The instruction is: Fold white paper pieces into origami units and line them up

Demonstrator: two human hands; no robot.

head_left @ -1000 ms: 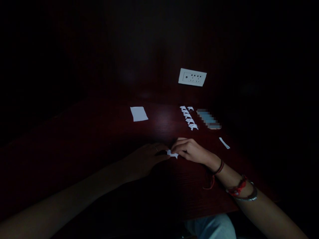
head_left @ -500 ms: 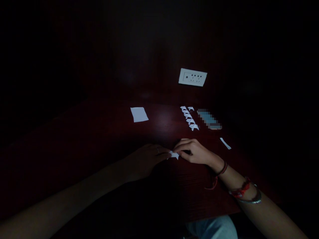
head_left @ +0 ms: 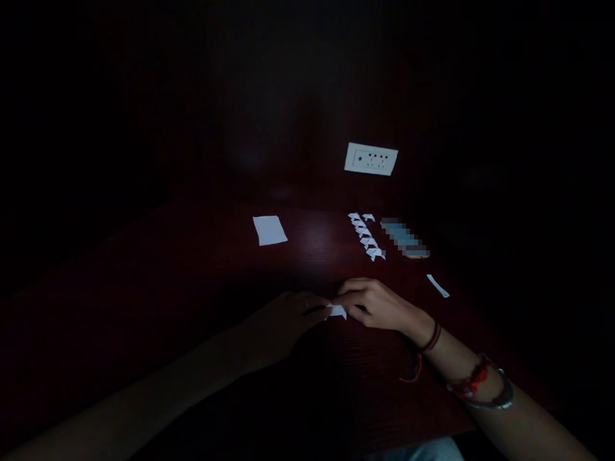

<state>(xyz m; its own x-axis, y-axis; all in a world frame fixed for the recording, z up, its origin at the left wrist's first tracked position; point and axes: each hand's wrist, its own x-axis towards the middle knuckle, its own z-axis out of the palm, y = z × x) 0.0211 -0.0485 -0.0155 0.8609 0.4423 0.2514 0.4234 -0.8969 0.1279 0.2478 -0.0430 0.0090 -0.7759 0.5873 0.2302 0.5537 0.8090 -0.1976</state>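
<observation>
A small folded piece of white paper [head_left: 337, 312] lies on the dark red table between my two hands, with pointed corners showing at its lower edge. My left hand [head_left: 295, 317], dim in shadow and wearing a ring, grips its left end between thumb and fingers. On the other side, my right hand [head_left: 375, 303] has its thumb and fingertips closed on the right end. The fingertips cover part of the paper. Beyond my right hand runs a row of several folded white paper pieces [head_left: 366, 235], and one more folded piece [head_left: 368, 218] sits beside the row's far end.
A square white sheet [head_left: 270, 230] lies at the back left. To the right are a phone [head_left: 405, 239], blurred out, and a narrow paper strip [head_left: 438, 285]. A socket plate [head_left: 371, 159] is on the wall behind. The table [head_left: 312, 256] is dimly lit.
The whole scene sits slightly lower in view. Both hands stay on the folded paper; my right fingertips have shifted slightly left along its upper edge.
</observation>
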